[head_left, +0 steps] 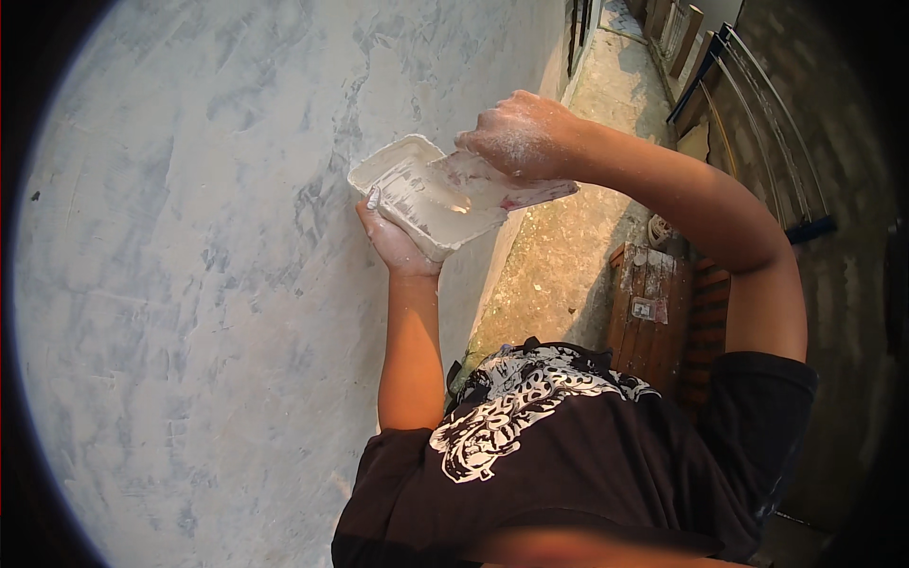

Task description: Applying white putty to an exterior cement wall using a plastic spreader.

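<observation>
My left hand (402, 244) grips a white, plaster-smeared tub (383, 154) from its near left side, thumb up along the rim. The tub is tilted, and pale wet paste coats its inside. Over its right part, my right hand (521, 137) is closed on a broad flat scraper (547, 195), whose blade is caked with the same paste and lies across the tub's opening. White powder covers the back of this hand; most of its fingers are hidden. Close on the left stands a wall (189, 246) with patchy grey-white plaster.
A concrete path (568, 256) runs along the foot of the wall. Right of it is a paint-spattered wooden bench (651, 308) with a small box on top. Beyond the bench, a rack with blue ends and thin bars (757, 114) leans at the far right.
</observation>
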The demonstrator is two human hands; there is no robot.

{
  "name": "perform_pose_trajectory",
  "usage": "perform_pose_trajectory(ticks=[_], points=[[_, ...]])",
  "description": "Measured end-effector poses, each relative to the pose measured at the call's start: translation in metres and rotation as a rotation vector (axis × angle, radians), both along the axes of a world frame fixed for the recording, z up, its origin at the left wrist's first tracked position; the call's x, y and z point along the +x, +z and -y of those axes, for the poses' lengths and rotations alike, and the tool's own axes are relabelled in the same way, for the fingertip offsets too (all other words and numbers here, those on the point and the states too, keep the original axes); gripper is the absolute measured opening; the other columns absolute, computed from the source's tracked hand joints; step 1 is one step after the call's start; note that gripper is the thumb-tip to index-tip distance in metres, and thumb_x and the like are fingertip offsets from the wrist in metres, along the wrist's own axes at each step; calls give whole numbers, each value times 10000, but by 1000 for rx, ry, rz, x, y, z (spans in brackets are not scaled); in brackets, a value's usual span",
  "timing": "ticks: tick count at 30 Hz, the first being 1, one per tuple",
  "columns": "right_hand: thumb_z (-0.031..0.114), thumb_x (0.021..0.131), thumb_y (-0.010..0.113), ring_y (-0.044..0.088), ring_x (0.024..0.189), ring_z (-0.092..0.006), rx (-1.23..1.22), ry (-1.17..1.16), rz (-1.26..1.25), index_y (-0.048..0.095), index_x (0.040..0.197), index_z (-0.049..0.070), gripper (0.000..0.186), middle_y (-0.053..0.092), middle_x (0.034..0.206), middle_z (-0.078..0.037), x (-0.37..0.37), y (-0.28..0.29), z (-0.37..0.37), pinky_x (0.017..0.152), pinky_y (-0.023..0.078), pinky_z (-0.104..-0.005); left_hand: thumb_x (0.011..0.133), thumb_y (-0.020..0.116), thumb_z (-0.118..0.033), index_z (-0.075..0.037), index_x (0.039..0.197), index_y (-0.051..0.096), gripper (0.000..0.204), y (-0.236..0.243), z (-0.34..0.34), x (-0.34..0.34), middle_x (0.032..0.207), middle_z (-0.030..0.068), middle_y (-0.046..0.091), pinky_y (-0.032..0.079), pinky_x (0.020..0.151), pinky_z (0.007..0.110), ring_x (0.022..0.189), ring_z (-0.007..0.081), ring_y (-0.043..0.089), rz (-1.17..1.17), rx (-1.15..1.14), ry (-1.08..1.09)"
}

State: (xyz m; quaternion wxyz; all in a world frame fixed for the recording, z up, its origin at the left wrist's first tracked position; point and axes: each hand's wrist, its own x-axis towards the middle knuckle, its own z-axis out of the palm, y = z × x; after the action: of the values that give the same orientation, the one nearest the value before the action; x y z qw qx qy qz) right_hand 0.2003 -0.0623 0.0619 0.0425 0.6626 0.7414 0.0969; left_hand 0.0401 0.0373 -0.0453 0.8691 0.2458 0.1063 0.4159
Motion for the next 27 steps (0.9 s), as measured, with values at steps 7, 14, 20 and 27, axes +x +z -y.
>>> perform_pose_trajectory(ticks=[7,14,20,27], points=[[163,806,650,686,807,-328,-158,-277,-495,699,933,-1,213,702,854,-175,45,-56,1,688,537,-425,973,284,-499,-50,1376,428,621,-13,4,19,1343,151,491,486,969,473,1172,323,533,-119,-84,-62],[288,873,672,636,696,-210,-167,-503,-1153,713,941,-78,375,662,749,-147,22,-69,39,618,500,-367,947,373,-463,-58,1316,466,556,-14,15,33,1268,135,526,493,944,463,1140,313,544,-242,-83,-117],[295,945,625,625,695,-107,-26,-566,-1736,669,1022,-42,348,664,808,-92,26,-94,60,565,496,-258,955,365,-450,-68,1305,479,530,-29,10,39,1269,126,529,491,946,458,1136,303,544,-192,-95,-70],[307,995,567,602,686,-71,666,-574,-1953,613,1026,11,301,641,859,-50,21,-131,71,572,497,-228,949,355,-478,-93,1277,513,530,-15,10,27,1284,91,535,473,974,466,1158,294,535,68,-71,-134]])
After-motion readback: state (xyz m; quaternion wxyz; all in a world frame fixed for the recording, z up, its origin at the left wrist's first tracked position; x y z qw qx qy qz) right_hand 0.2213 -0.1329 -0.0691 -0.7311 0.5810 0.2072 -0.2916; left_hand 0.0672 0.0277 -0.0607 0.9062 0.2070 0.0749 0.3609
